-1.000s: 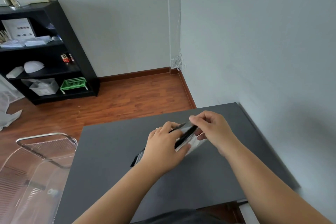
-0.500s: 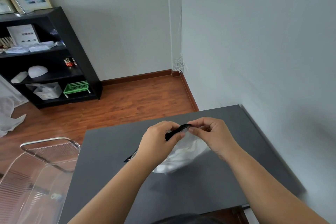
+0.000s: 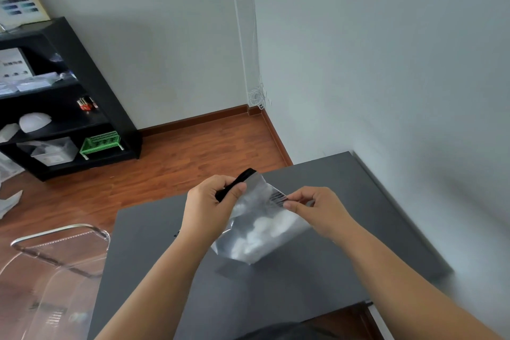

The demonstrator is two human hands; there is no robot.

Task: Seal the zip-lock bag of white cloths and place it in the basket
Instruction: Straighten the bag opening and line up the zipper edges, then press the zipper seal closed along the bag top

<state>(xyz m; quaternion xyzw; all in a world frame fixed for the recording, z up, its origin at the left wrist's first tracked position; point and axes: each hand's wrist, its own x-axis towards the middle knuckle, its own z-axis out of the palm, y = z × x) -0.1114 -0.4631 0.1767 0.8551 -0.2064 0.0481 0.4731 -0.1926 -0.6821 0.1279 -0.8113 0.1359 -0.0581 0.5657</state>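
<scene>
Above the near middle of the grey table [image 3: 345, 229], I am pinching the zip-lock bag's [image 3: 262, 232] black zipper strip [image 3: 239, 181] with my left hand [image 3: 209, 201] and its right end with my right hand [image 3: 317, 208], judging the sealing step unfinished, pressing rightward next, with the clear basket [image 3: 59, 251] waiting left.

The dark table [image 3: 317, 298] has bare room all around the bag [image 3: 262, 229] (both hands hold it up). A wall [image 3: 414, 91] blocks the right side. The clear basket [image 3: 60, 246] stands open, left of the table.
</scene>
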